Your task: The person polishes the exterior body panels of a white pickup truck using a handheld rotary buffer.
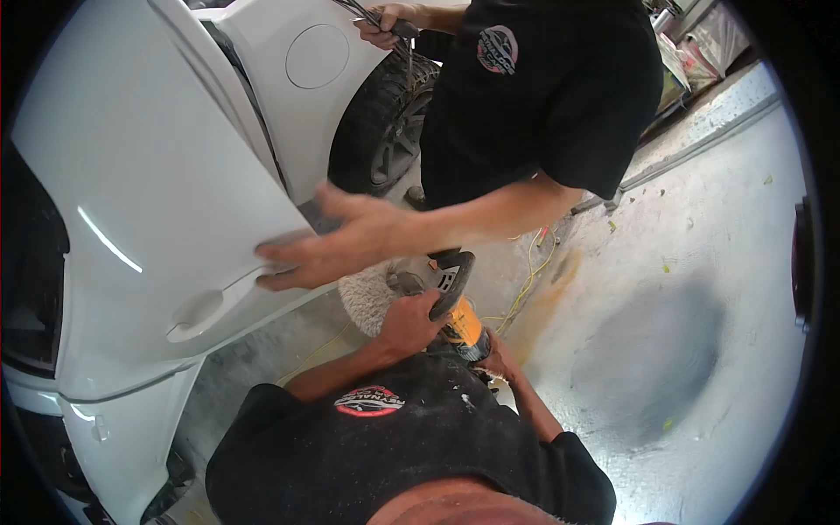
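A yellow and black polisher [465,329] is held in front of my body, beside the white car door. Its round, fluffy wool pad [367,302] faces left, near the lower edge of the door. My left hand [411,323] is wrapped round the black loop handle [455,284] near the pad end. Toward the back of the yellow body, my right hand [500,357] grips the polisher, its fingers partly hidden. The white door [175,175] has a recessed handle [210,308]. A co-worker's hand [341,234] is stretched out, slightly blurred, over the door's edge.
The co-worker in a black shirt [534,96] stands close ahead, the other hand [385,28] holding dark cords or tools. Behind are the car's wheel [385,122] and fuel flap [318,56]. A yellow cord [529,276] runs across the floor [647,350].
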A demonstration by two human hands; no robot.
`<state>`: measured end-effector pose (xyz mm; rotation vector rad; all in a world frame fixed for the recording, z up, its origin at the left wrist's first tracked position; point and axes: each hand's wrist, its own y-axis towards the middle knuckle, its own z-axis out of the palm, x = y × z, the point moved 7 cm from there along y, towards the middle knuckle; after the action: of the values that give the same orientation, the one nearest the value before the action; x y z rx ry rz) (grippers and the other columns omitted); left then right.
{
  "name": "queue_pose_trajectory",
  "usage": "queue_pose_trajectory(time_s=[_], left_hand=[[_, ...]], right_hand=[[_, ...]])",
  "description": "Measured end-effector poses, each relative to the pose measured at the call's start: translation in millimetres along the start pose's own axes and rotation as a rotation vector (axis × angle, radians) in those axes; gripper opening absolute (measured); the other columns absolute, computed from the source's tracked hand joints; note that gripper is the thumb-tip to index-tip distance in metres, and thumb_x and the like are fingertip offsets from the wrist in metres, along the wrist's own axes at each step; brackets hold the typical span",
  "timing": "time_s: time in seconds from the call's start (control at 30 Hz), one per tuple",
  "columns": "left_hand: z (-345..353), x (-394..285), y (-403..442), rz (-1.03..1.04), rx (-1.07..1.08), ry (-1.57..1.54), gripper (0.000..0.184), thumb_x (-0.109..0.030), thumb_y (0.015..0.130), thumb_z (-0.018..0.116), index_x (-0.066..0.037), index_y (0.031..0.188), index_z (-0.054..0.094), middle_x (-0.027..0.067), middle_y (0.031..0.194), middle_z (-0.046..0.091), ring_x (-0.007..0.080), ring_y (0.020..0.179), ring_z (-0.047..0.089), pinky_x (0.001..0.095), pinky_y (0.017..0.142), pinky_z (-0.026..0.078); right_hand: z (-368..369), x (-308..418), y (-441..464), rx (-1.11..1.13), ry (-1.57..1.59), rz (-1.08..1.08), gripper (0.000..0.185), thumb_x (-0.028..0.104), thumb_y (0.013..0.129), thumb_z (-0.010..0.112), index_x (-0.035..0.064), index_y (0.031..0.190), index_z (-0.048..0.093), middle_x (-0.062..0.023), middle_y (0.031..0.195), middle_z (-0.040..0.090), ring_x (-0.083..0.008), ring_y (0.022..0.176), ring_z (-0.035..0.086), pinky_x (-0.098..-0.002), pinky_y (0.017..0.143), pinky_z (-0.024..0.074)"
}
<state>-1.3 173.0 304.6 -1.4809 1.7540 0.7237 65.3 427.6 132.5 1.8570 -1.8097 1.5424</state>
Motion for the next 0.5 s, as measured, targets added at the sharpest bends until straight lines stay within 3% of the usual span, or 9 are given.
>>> queue_pose_trajectory(time_s=[0.2,0.3,0.43,0.5], left_hand=[[19.9,9.4,26.7,-0.077,-0.037,-0.077,0.032,-0.024,0.085,0.076,-0.001,0.105,0.067,0.0228,0.085,0.069,0.0436,0.079,0.067,0.0471,0.069,0.053],[33.8,10.1,40.4,-0.183,-0.095,-0.097,0.035,-0.025,0.085,0.076,-0.001,0.108,0.067,0.0245,0.089,0.069,0.042,0.084,0.069,0.0464,0.073,0.053],[45.4,-13.0,66.0,-0.289,-0.141,-0.046,0.035,-0.025,0.085,0.074,0.002,0.105,0.065,0.0244,0.089,0.069,0.0439,0.089,0.067,0.0496,0.077,0.051],[51.2,-21.1,74.5,-0.306,-0.237,0.007,0.035,-0.024,0.084,0.075,0.003,0.104,0.065,0.0246,0.088,0.069,0.0433,0.088,0.067,0.0492,0.076,0.051]], right_hand=[[-21.2,-27.1,33.8,0.15,0.077,0.029,0.093,0.012,0.058,0.087,0.0047,0.14,0.045,-0.0178,0.123,0.066,-0.0309,0.117,0.063,-0.0394,0.099,0.0489],[-52.1,4.6,43.1,0.155,0.151,-0.129,0.09,0.01,0.059,0.084,0.004,0.141,0.046,-0.0186,0.12,0.067,-0.0315,0.114,0.064,-0.0385,0.098,0.0493],[-97.9,-11.9,77.5,0.264,-0.041,-0.21,0.087,0.016,0.063,0.082,0.0037,0.141,0.046,-0.0198,0.113,0.069,-0.0337,0.104,0.067,-0.04,0.094,0.0518],[-122.1,-12.2,87.1,0.378,-0.08,-0.105,0.086,0.018,0.063,0.081,0.0053,0.141,0.046,-0.0199,0.111,0.069,-0.0334,0.102,0.067,-0.0401,0.089,0.0526]])
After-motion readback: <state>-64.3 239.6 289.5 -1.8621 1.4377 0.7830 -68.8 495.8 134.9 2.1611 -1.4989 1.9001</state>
